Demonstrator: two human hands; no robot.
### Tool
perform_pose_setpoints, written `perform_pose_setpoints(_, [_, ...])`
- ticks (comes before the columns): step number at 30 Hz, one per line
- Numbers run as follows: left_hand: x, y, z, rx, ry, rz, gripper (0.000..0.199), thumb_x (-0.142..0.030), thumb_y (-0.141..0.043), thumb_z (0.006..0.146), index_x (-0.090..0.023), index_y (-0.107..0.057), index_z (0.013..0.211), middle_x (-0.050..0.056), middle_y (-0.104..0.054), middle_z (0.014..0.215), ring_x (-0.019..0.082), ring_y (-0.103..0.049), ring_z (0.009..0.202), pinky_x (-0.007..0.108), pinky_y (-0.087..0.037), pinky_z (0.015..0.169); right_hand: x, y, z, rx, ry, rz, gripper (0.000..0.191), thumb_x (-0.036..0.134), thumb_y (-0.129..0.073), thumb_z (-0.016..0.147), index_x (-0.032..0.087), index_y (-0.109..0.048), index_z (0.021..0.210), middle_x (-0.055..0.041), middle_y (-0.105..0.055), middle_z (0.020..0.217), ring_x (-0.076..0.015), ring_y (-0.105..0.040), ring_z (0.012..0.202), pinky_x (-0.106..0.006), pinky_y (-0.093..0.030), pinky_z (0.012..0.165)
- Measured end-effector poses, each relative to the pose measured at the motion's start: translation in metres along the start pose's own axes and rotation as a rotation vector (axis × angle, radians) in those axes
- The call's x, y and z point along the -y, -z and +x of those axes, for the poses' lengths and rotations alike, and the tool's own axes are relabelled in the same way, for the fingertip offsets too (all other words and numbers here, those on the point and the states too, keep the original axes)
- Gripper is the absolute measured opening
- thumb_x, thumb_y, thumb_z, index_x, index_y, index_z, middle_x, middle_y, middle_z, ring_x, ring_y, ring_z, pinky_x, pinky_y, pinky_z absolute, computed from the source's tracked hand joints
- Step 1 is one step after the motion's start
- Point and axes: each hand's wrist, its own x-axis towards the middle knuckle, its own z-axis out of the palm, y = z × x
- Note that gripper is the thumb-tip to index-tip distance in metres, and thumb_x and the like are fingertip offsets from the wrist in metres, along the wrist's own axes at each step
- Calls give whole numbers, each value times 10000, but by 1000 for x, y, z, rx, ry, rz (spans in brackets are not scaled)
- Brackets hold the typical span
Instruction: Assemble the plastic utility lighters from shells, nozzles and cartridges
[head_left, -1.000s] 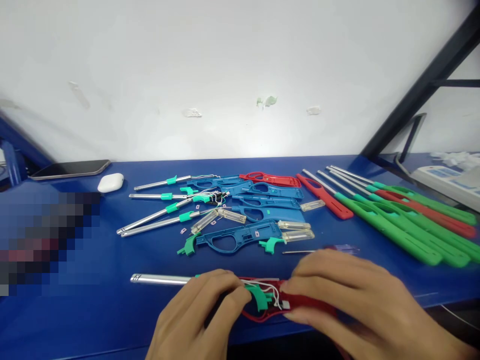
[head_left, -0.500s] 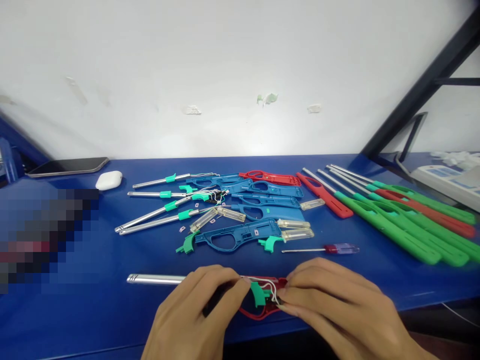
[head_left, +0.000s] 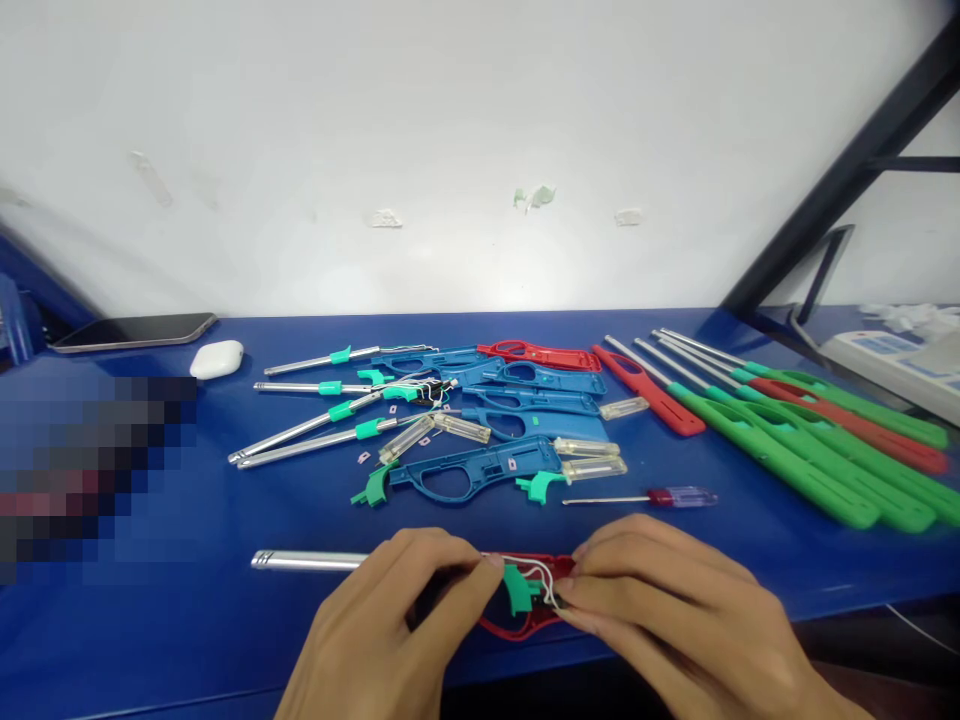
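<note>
An opened red lighter handle half (head_left: 508, 628) lies at the table's near edge, its silver tube (head_left: 307, 561) pointing left. My left hand (head_left: 397, 620) is closed around the front of this lighter, where the tube meets the handle. Inside the shell sit a green trigger (head_left: 517, 590) and thin white wires (head_left: 541, 572). My right hand (head_left: 675, 610) pinches at the wire ends and a small dark part beside the trigger; its fingertips hide most of that part. Behind the hands lie a blue handle half (head_left: 480, 470) and a loose green trigger (head_left: 541, 487).
A screwdriver (head_left: 682, 497) lies behind my right hand. Farther back are silver tubes (head_left: 307, 388), blue shells (head_left: 540, 400) and clear fuel tanks (head_left: 594, 467). Assembled green lighters (head_left: 787, 460) lie right. A white earphone case (head_left: 217, 360) and a phone (head_left: 139, 331) are back left.
Almost nothing differs. The lighter's tube has shifted very slightly left and down, and both hands keep nearly the same place and grip.
</note>
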Motion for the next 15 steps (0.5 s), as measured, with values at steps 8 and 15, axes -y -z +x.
perform_pose_setpoints(8, [3, -8, -7, 36, 88, -93, 414, -112, -497, 1007, -329, -709, 1289, 1, -763, 989, 144, -744, 775, 220, -655, 660, 1, 0, 7, -51, -10, -18, 110, 229, -679, 1090, 217, -786, 1068, -13, -837, 911, -171, -787, 826, -285, -656, 785])
perform_pose_setpoints(15, [3, -10, -6, 25, 74, -72, 417, -131, -498, 1024, -312, -694, 1345, 23, -778, 1094, 148, -781, 883, 215, -660, 707, 0, 4, 7, -45, 7, -29, 104, 235, -681, 1091, 219, -776, 1050, 5, -832, 907, -152, -779, 816, -267, -644, 783])
